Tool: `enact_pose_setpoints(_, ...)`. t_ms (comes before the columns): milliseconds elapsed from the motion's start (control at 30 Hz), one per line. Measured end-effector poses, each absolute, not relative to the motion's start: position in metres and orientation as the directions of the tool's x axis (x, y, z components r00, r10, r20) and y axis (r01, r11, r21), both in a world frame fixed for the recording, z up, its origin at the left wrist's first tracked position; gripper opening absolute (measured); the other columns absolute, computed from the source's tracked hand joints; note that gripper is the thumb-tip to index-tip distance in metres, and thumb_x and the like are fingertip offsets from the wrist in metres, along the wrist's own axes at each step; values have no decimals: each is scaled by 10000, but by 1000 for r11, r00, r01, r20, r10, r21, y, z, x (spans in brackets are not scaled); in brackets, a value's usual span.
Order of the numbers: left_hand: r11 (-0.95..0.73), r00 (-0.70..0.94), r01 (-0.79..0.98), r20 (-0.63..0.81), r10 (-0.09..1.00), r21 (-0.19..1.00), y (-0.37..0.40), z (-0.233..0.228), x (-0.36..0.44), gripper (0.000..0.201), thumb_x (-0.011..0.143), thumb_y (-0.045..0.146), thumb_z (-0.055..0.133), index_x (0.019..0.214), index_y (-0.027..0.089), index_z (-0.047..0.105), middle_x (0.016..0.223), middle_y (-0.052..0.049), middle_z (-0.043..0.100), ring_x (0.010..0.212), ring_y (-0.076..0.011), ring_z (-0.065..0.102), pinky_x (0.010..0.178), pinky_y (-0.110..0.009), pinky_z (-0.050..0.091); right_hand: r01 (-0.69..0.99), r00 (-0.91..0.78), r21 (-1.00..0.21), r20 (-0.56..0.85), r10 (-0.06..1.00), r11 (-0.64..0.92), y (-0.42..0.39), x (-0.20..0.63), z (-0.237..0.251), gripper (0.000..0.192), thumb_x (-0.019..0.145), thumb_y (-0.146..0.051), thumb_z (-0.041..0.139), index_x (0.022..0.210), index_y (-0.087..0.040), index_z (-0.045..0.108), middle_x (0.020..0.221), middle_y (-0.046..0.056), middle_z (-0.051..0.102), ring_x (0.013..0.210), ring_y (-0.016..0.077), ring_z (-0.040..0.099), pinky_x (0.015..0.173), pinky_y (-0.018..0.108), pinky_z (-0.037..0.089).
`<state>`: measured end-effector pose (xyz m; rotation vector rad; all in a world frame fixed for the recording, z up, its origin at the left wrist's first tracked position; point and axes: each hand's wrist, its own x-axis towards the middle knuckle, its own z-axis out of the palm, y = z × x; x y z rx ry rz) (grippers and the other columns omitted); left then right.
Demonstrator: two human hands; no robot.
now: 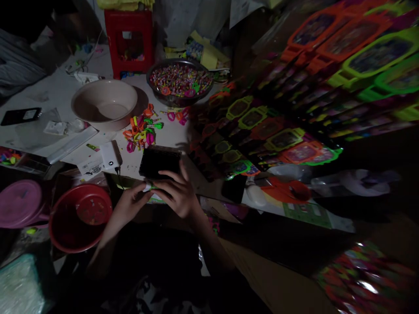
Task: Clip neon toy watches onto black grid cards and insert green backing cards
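My two hands meet low in the middle of the view, at the near edge of a white work surface (pixel 59 93). My right hand (pixel 178 194) rests its fingers on a flat black rectangular thing (pixel 159 160) and seems to grip its near edge. My left hand (pixel 129 203) pinches a small white and green piece (pixel 151 188) just beside the right hand's fingers. A heap of small orange, yellow, green and pink plastic pieces (pixel 140 131) lies just beyond the black thing.
A beige bowl (pixel 104 104) and a metal bowl of colourful small pieces (pixel 180 80) stand further back, a red stool (pixel 129 41) behind them. A red bucket (pixel 80 216) and a pink lid (pixel 19 203) sit lower left. Stacked packaged toy cards (pixel 327 74) fill the right.
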<state>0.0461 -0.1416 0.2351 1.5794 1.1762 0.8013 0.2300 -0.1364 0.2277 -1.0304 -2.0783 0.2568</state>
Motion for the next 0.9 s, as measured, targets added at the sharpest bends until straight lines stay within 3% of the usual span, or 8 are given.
enact_pose_setpoints(267,-128,363,377,-19,932,917,-145,236,47,235,867,350,568,958,179,701,864,-4,712,780,-140,623,722,-223,473,448,-401,-581,548,734,679,-134,232,228,154,930,-287,570,1000,-219,690,896,24,716,893,159,652,1091,468,399)
enact_pose_setpoints(700,-15,397,370,-143,906,929,-147,232,51,279,864,395,580,990,188,719,882,0,721,813,-148,640,740,-216,483,449,-405,-601,522,751,661,-137,235,224,237,977,-204,437,916,-181,665,813,38,690,828,161,623,975,401,467)
enact_pose_setpoints(900,-13,428,336,-140,893,942,-144,229,50,271,873,377,565,1002,192,714,866,-9,715,840,-162,643,750,-230,488,451,-374,-624,517,769,639,-138,234,219,152,936,-295,551,902,-198,663,815,27,696,815,161,636,968,415,470)
